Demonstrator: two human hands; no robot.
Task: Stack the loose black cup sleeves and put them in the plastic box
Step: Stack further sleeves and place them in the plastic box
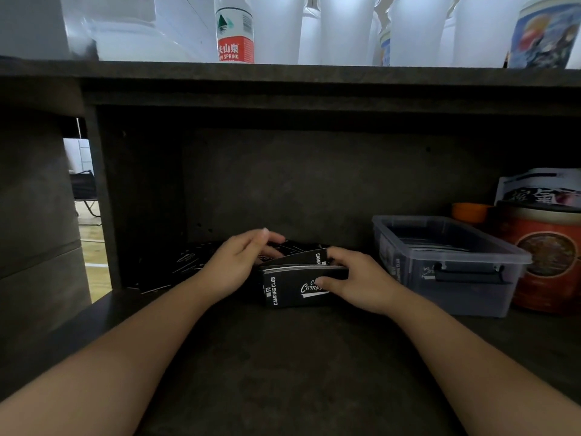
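Note:
A stack of flat black cup sleeves (287,289) printed "CAMPING CLUB" stands on edge on the dark shelf. My right hand (352,280) grips its right end, thumb on the front face. My left hand (242,259) holds one black sleeve (309,257) against the back of the stack, fingers curled over it. More loose black sleeves (179,265) lie scattered at the left rear of the shelf. The clear plastic box (452,265) sits to the right with some black sleeves inside it.
A red round tin (548,262) and an orange lid (470,210) stand behind and right of the box. A thick shelf board (283,78) overhangs above, carrying a water bottle (234,29) and white cups. A side panel (103,199) bounds the left.

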